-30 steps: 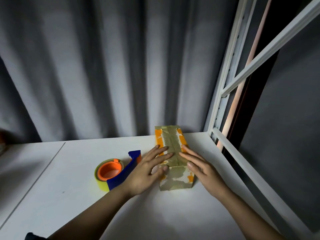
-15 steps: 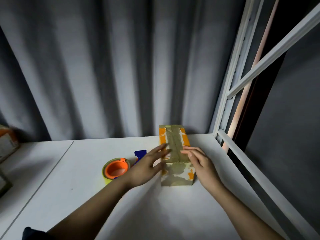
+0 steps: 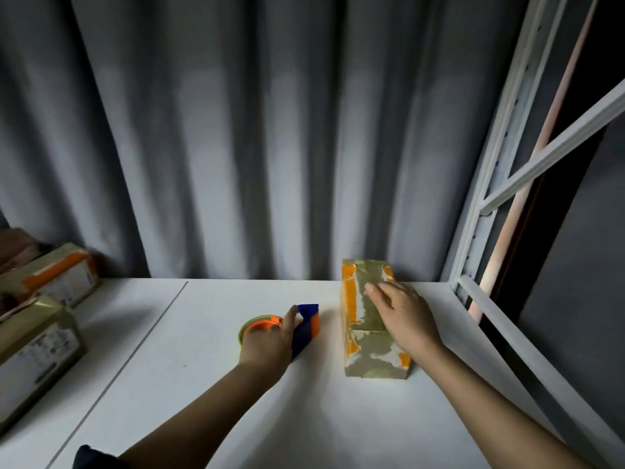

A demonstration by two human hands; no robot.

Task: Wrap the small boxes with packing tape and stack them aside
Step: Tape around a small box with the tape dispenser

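A small box, wrapped in brownish tape with orange patches showing, lies lengthwise on the white table at the right. My right hand rests flat on its top, fingers stretched toward the far end. To the left of the box sits a tape dispenser with a blue handle and an orange core inside a yellowish roll. My left hand covers the roll and grips the dispenser, thumb lying along the blue handle; its fingers are partly hidden.
Two taped boxes stand at the table's left edge, one near and one further back. A grey curtain hangs behind the table. A white metal rack frame borders the right side, close to the box.
My left hand left the box and moved left onto the tape dispenser. My right hand slid further along the box top. The view shifted, bringing the boxes at the left into sight.
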